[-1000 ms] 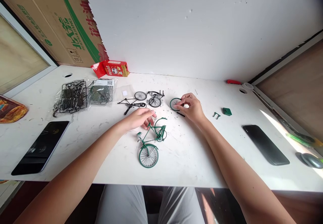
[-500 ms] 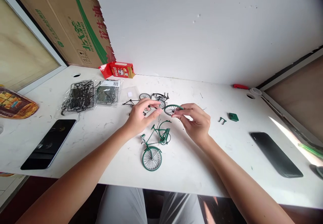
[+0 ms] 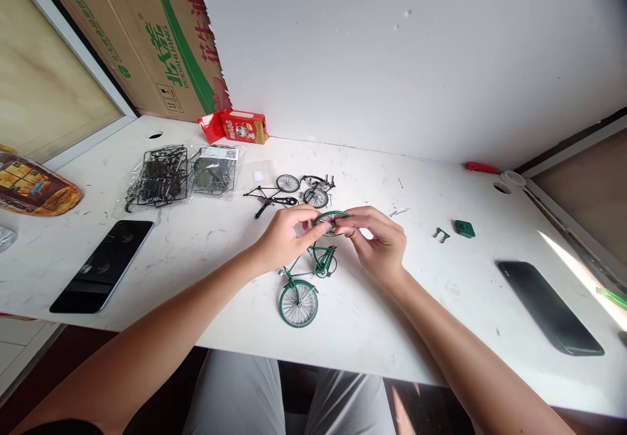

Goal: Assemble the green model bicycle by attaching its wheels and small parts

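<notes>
At the centre of the frame, fingers of the left hand (image 3: 289,236) and right hand (image 3: 379,242) are clamped on a green wheel (image 3: 333,224), with the green bicycle (image 3: 304,283) lower down on the surface (image 3: 372,317). Uneven squeezing could bend its thin spokes; a slipping pinch could drop it, knocking bicycle parts loose.

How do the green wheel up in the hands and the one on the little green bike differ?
The loose wheel is held by the left hand and right hand, while the bike wheel lies on the table, joined to the green bike.
The loose wheel shows as a flattened oval; the bike wheel looks much rounder.
A green mudguard curves over the bike wheel; none shows on the loose wheel.
Both have green rims and spokes.
</notes>
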`<state>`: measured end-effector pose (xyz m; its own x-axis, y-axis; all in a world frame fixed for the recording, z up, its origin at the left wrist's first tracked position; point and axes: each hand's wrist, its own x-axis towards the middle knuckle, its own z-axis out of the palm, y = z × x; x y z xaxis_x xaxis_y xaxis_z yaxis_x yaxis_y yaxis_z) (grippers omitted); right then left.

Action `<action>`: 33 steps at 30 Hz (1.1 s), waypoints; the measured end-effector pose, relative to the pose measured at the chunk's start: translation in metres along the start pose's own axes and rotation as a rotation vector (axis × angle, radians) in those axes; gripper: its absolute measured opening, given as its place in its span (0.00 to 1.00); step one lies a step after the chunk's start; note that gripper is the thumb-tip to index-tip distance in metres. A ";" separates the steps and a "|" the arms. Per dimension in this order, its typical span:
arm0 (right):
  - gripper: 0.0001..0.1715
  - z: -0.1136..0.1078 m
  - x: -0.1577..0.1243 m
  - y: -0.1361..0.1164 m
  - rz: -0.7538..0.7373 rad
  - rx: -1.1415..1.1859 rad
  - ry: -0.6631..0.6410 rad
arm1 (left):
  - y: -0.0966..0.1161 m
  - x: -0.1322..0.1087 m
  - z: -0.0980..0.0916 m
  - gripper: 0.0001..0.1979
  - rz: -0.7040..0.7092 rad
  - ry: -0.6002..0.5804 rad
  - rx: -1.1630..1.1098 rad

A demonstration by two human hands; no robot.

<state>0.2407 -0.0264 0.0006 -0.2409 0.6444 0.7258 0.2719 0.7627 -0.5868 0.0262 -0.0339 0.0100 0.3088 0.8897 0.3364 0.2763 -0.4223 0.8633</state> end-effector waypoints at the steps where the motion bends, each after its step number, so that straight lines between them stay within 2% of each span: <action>1: 0.12 0.000 0.000 0.000 0.007 -0.017 0.014 | 0.001 0.000 0.000 0.16 -0.011 0.003 0.006; 5: 0.08 -0.001 0.000 -0.001 -0.003 -0.074 0.050 | 0.003 -0.001 0.001 0.17 -0.002 -0.004 0.002; 10: 0.06 0.000 0.000 -0.003 0.020 -0.052 -0.010 | 0.003 0.001 0.000 0.16 -0.001 0.030 -0.018; 15: 0.04 0.003 -0.001 -0.001 0.013 -0.102 -0.040 | 0.001 0.002 -0.001 0.16 0.043 0.013 -0.025; 19: 0.06 0.003 -0.002 0.000 0.000 -0.107 -0.033 | 0.000 0.001 -0.001 0.15 0.092 0.014 0.017; 24: 0.08 0.004 -0.002 -0.003 -0.024 -0.102 -0.008 | -0.001 0.000 -0.002 0.11 0.238 0.019 0.061; 29: 0.19 0.006 -0.007 -0.001 -0.040 0.020 0.082 | 0.001 -0.001 -0.001 0.10 0.305 0.022 0.084; 33: 0.23 0.007 -0.007 0.000 -0.090 -0.015 0.107 | 0.003 -0.005 0.003 0.11 0.308 0.018 0.121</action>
<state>0.2363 -0.0304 -0.0074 -0.1641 0.5631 0.8099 0.2677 0.8157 -0.5128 0.0284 -0.0399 0.0098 0.3789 0.7191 0.5825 0.2783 -0.6888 0.6694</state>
